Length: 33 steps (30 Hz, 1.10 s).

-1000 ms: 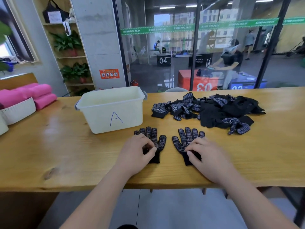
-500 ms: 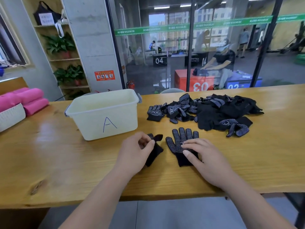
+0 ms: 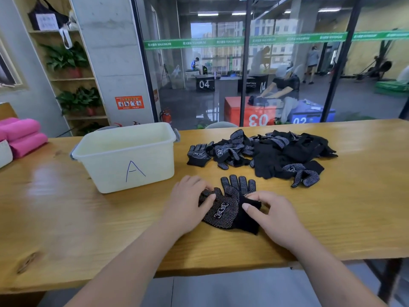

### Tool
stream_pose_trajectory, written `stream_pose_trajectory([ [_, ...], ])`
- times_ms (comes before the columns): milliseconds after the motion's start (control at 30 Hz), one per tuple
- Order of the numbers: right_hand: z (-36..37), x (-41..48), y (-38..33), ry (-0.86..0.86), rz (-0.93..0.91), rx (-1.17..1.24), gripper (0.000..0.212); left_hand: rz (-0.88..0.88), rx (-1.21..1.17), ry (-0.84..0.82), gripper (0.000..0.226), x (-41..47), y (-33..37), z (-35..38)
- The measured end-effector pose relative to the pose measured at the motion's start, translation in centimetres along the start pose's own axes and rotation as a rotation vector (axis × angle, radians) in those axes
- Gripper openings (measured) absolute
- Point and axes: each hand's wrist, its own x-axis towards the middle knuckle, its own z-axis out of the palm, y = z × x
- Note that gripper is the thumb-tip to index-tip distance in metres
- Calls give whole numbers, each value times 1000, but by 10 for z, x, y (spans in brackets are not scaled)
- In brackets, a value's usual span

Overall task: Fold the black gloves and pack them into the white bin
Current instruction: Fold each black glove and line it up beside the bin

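Bin: the white plastic bin (image 3: pixel 124 156) marked with a blue "A" stands on the light wooden worktop (image 3: pixel 55 218); nothing shows inside it from here.
Glove pair: two black knit gloves with white grip dots (image 3: pixel 228 204), just right of the bin's near corner, one laid across the other (its cuff points right, the lower glove's fingers point away).
Left hand: the left hand (image 3: pixel 188 204) lies flat, fingers spread, pressing the upper glove's fingers.
Right hand: the right hand (image 3: pixel 274 216) pinches the black cuff between thumb and fingers.
Pile: a loose heap of black dotted gloves (image 3: pixel 270 154) lies right of the bin, beyond the pair.
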Motion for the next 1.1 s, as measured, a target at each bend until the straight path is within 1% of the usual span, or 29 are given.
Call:
stream_pose_trajectory([
  [100, -2, 2, -8, -25, 14, 7, 10, -9, -38, 12, 33, -6, -13, 6],
  [167, -8, 9, -19, -65, 18, 18, 2, 14, -6, 13, 37, -6, -12, 9],
  [267, -28, 27, -42, -84, -43, -37, 13, 63, 37, 0, 40, -7, -9, 9],
  [367, -54, 49, -69, -72, -170, -160, 21, 80, 41, 2, 45, -8, -9, 9],
  [433, -69, 62, -86, -35, -224, -136, 25, 96, 47, -15, 49, -9, -8, 8],
  [533, -87, 73, -108, 12, -257, -60, 30, 98, 26, -94, 56, -10, -7, 8],
  [600, -96, 75, -117, 13, -263, -6, 28, 112, 28, -145, 55, -9, -10, 11],
  [667, -102, 73, -123, -4, -264, 41, 27, 107, 26, -155, 53, -8, -12, 14],
  [733, -107, 71, -123, -32, -252, 70, 25, 90, 30, -119, 54, -8, -12, 15],
  [833, -108, 75, -117, -71, -218, 49, 23, 68, 44, -56, 56, -8, -12, 16],
  [933, -99, 88, -112, -96, -184, 26, 23, 54, 47, -55, 59, -9, -11, 14],
  [1000, -91, 102, -107, -56, -199, -22, 23, 45, 61, -61, 66, -9, -10, 12],
  [1100, -83, 116, -108, 96, -263, -10, 27, 18, 92, -70, 78, -9, -11, 12],
])
